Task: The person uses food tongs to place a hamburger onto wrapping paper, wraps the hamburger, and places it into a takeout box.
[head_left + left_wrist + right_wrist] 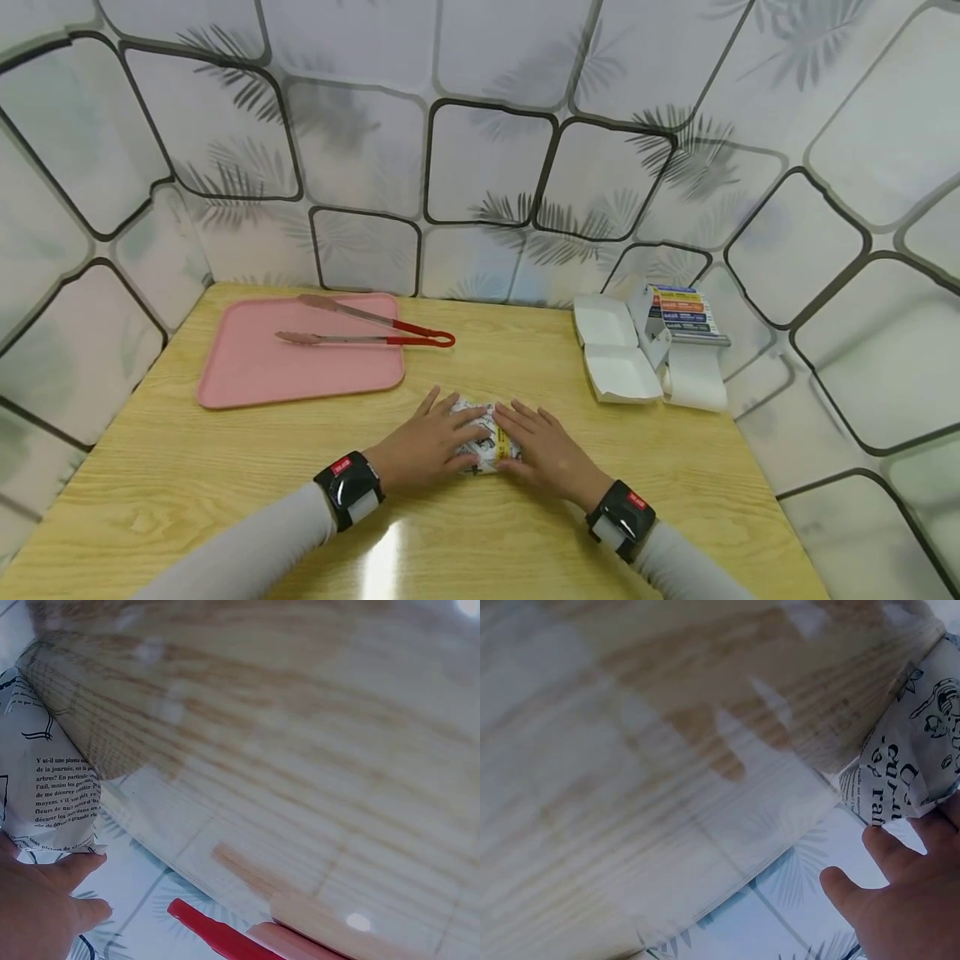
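Observation:
A small parcel wrapped in printed white paper (486,450) lies on the wooden table between the two hands. A yellow strip (502,443) crosses its right part. From the left, my left hand (420,446) rests on it with outstretched, spread fingers. My right hand (551,450) touches its right side, fingers fairly straight. The left wrist view shows fingers (75,870) against the parcel's printed paper (60,746). In the right wrist view, fingers (889,851) meet the paper at the other end (926,742). The parcel's contents are hidden.
At the back left, a pink tray (300,375) bears red-handled tongs (412,340), whose handle overhangs its right edge. A white hinged box (621,372) stands unfolded at the back right, beside a dispenser with coloured labels (684,312) and a white roll. Patterned wall covering (487,167) encloses the table.

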{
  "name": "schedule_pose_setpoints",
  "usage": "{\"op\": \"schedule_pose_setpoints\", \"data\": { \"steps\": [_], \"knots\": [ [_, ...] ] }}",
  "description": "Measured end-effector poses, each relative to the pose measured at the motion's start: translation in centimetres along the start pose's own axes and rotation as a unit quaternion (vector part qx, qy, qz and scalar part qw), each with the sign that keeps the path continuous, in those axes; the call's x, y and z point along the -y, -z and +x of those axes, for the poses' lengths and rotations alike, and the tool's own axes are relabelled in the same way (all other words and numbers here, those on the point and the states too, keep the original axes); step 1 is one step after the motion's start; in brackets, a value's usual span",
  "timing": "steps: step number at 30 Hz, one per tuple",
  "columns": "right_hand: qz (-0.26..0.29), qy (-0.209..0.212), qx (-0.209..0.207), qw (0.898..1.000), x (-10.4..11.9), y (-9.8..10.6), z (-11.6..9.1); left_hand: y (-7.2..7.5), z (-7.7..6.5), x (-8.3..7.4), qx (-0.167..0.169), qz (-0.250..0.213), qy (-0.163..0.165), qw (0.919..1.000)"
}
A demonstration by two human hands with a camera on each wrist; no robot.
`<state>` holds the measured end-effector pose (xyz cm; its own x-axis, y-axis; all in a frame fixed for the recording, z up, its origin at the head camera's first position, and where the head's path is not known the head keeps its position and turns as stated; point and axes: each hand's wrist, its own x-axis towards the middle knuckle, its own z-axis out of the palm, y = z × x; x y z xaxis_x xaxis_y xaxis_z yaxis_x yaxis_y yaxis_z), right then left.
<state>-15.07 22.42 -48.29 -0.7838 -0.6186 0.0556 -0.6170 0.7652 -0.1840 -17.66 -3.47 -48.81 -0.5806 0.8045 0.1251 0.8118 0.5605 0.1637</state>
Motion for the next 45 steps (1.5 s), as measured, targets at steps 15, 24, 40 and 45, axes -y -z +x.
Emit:
{"op": "schedule_pose_setpoints", "data": {
  "steps": [15,24,40,45],
  "knots": [
    [0.041,0.001,-0.025,0.999,-0.1,-0.5,0.1,0.4,0.0,-0.2,0.006,0.003,0.003,1.0000],
    [0.121,-0.031,-0.047,0.991,-2.5,0.7,-0.6,0.8,0.1,-0.2,0.009,0.001,0.001,1.0000],
    [-0.073,-0.233,-0.172,0.954,-10.8,2.6,-4.1,0.3,0.1,0.1,-0.009,-0.027,-0.006,0.9996],
    [-0.089,-0.233,-0.173,0.953,-11.6,2.5,-4.6,0.3,0.1,0.2,-0.016,-0.029,-0.004,0.9994]
  ]
}}
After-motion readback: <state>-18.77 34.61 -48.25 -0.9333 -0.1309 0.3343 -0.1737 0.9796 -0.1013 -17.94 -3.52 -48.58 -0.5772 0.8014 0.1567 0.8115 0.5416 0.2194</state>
